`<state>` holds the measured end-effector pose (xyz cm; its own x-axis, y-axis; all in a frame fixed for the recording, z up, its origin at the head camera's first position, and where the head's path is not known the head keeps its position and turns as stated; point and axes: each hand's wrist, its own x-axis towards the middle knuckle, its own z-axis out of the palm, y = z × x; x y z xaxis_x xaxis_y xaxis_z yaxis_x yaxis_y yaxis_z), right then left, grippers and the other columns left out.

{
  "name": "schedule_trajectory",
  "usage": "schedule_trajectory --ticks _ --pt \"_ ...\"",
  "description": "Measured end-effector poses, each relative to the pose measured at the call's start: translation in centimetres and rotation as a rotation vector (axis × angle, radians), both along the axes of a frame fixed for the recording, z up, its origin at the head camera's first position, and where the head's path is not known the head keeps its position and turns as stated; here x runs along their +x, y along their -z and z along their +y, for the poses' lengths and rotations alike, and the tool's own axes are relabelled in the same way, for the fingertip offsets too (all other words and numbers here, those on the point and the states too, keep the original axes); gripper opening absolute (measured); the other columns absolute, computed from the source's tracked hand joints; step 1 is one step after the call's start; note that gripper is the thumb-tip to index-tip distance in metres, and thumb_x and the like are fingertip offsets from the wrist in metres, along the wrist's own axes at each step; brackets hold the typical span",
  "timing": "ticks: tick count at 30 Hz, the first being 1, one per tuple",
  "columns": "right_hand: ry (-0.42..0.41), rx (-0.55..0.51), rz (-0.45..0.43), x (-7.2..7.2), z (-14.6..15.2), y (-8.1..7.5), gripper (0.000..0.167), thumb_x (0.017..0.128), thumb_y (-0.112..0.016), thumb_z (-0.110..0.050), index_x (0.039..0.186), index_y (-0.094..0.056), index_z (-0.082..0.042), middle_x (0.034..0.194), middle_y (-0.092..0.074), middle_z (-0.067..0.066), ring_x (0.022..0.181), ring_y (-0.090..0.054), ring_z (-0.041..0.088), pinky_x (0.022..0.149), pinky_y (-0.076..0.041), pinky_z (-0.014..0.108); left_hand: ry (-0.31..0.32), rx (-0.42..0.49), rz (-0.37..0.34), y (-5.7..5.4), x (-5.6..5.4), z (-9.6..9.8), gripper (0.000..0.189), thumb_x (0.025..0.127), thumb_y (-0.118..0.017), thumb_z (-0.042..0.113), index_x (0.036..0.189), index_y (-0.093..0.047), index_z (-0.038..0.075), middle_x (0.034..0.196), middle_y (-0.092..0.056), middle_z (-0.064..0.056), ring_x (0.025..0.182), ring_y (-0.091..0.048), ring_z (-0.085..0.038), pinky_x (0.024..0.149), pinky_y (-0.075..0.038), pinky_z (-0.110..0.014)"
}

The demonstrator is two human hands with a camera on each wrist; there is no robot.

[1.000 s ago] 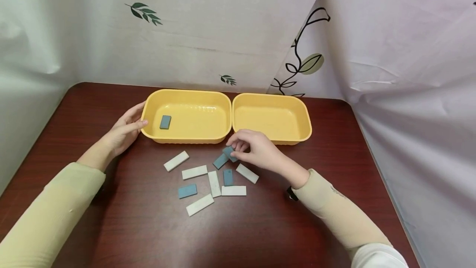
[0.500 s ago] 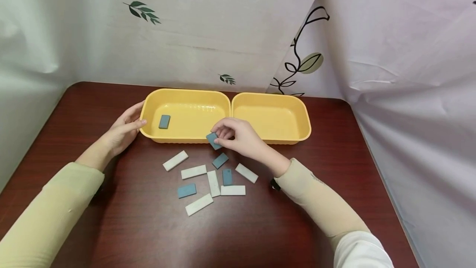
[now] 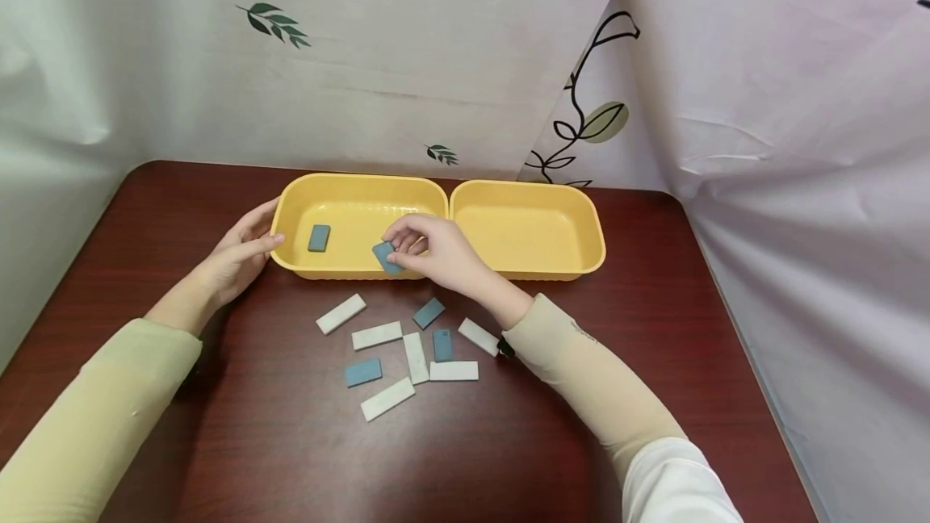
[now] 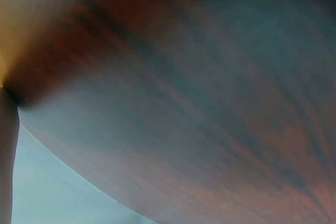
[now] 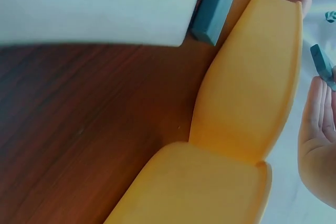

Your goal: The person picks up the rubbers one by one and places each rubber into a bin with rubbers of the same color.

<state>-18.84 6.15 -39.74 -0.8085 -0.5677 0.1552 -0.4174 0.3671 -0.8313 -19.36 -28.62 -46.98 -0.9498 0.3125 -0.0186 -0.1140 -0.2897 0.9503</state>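
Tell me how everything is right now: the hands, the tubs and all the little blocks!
Left hand: holding left tub by its side
Right hand: pinching held block
Left tub: upright, open-topped, one blue block inside
Right tub: upright, open-topped
Held block: in the air
Block inside: lying flat
Three other blue blocks: flat on table
Six white blocks: flat on table

A tilted blue block (image 3: pixel 383 257) is held above the left yellow tray (image 3: pixel 352 224).

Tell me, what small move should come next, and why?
Perhaps lower the pinched blue block into the left yellow tray: the right hand holds it seemingly over that tray's near side, another blue block already lies inside, and the left hand holds the tray's outer end.
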Motion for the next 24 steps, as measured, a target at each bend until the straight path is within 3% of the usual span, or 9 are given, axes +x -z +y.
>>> schedule_trajectory --ticks 10,24 --pt "0.001 -0.033 -0.015 -0.8 -2.2 0.0 0.022 0.095 -0.08 -0.007 0.115 -0.073 -0.002 0.103 -0.074 0.012 0.095 -0.069 0.02 0.081 -0.058 0.016 0.001 0.003 0.006 0.0 0.0 0.1 0.055 0.107 -0.048 -0.006 0.155 -0.042 0.021 0.15 -0.046 0.012 0.131 -0.052 0.001 0.105 -0.044 -0.012" --pt "0.039 0.015 -0.053 -2.2 -4.5 0.4 0.023 0.096 -0.08 -0.01 0.117 -0.073 -0.003 0.106 -0.076 0.012 0.098 -0.072 0.02 0.083 -0.056 0.013 -0.002 0.019 0.012 0.2 0.0 0.1 0.056 0.106 -0.048 -0.007 0.156 -0.042 0.019 0.151 -0.046 0.01 0.132 -0.052 -0.001 0.106 -0.043 -0.013"
